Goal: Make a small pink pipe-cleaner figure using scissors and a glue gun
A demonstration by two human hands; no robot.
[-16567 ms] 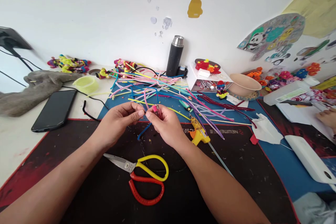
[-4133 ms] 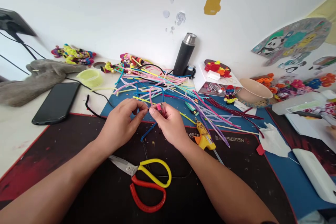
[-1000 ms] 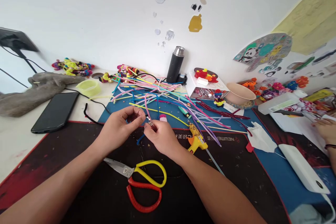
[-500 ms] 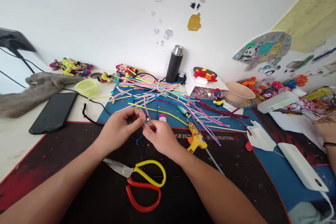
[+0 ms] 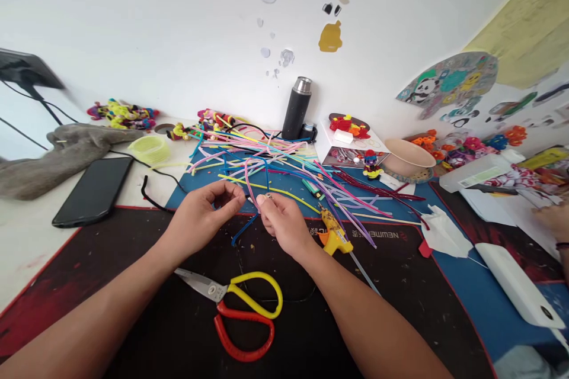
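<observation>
Two bare hands work close together above the black desk mat [image 5: 186, 331], a narrow gap between their fingertips. The left hand [image 5: 208, 210] pinches a tiny dark-and-pale piece [image 5: 248, 198] between thumb and forefinger, too small to identify. The right hand [image 5: 287, 222] is curled, thumb over forefinger, around a metal-topped object [image 5: 269, 195], mostly hidden. A pink chenille stem [image 5: 248, 174] runs behind the gap; whether either hand touches it cannot be told. For work this fine, a light pinch and steady wrists seem best, with the right hand angled so that its thumb does not block the view. The loose heap of chenille stems [image 5: 267, 148] just beyond could snag the fingers. The scissors [image 5: 217, 292] lie nearer the body, and the hot glue gun [image 5: 335, 235] near the right wrist deserves some clearance.
</observation>
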